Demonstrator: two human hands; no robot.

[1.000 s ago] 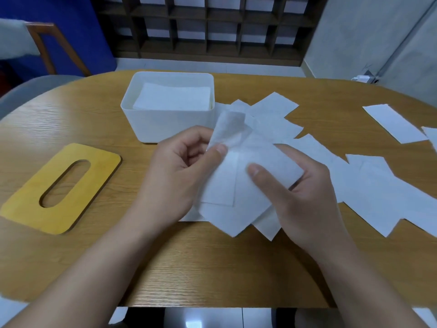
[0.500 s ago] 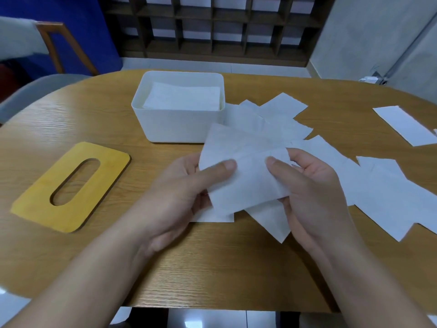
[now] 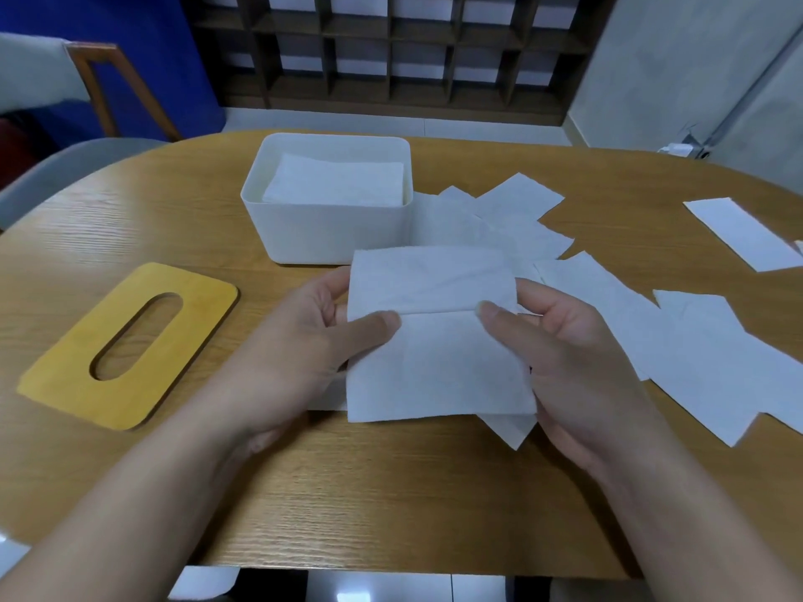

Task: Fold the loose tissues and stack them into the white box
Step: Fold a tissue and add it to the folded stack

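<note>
Both hands on one tissue (image 3: 439,336) at centre table: left hand (image 3: 304,341) pinches its left edge, right hand (image 3: 569,354) pinches the right, thumbs on the crease. The white box (image 3: 330,236), folded tissues inside, sits at twelve o'clock; loose tissues (image 3: 695,354) sprawl toward three; yellow slotted lid (image 3: 130,345) lies at nine.

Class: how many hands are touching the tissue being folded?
2. The left hand pinches the tissue at its left edge, the right hand at its right edge.
</note>
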